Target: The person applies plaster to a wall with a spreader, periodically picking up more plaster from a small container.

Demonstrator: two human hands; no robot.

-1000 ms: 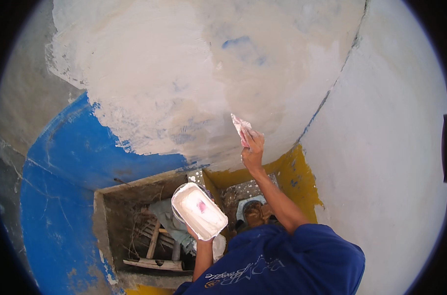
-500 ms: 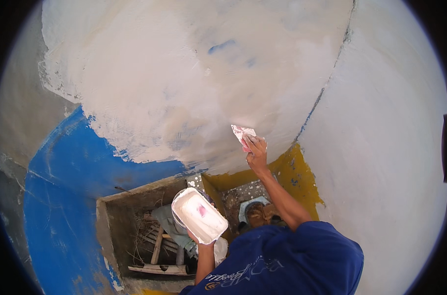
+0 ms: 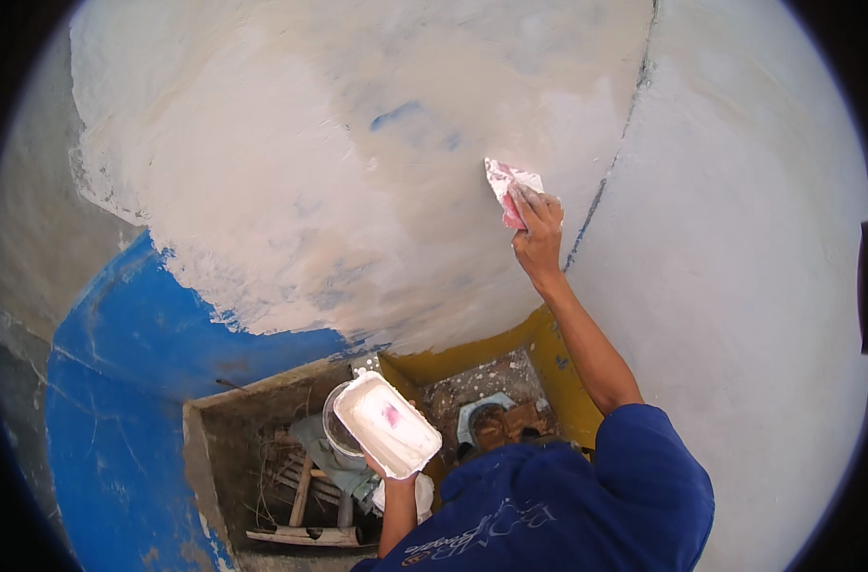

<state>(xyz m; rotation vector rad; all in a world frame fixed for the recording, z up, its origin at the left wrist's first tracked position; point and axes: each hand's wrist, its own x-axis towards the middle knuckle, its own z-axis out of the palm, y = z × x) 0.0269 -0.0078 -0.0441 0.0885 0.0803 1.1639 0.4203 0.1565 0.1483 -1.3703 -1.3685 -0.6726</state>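
Observation:
My left hand (image 3: 392,477) holds up a white rectangular tray (image 3: 351,425) from below; most of its fingers are hidden under it. White putty with a pink spot lies in the tray. My right hand (image 3: 541,229), arm stretched forward, grips a pinkish-red putty spreader (image 3: 510,188) smeared with white. The spreader's blade is at the wall (image 3: 262,181), right of a small blue streak. White and beige putty covers much of that wall; whether the blade presses on it I cannot tell.
Blue paint (image 3: 119,381) shows at lower left. A concrete bin (image 3: 195,448) holds sticks, cloth and a bamboo piece. Behind the tray is a round clear bucket (image 3: 335,434). A yellow ledge (image 3: 558,357) runs below the wall. A cracked corner line meets the grey right wall (image 3: 739,286).
My right hand has moved up and to the right along the wall with the spreader. The tray stays nearly in place in my left hand, and the view has shifted slightly.

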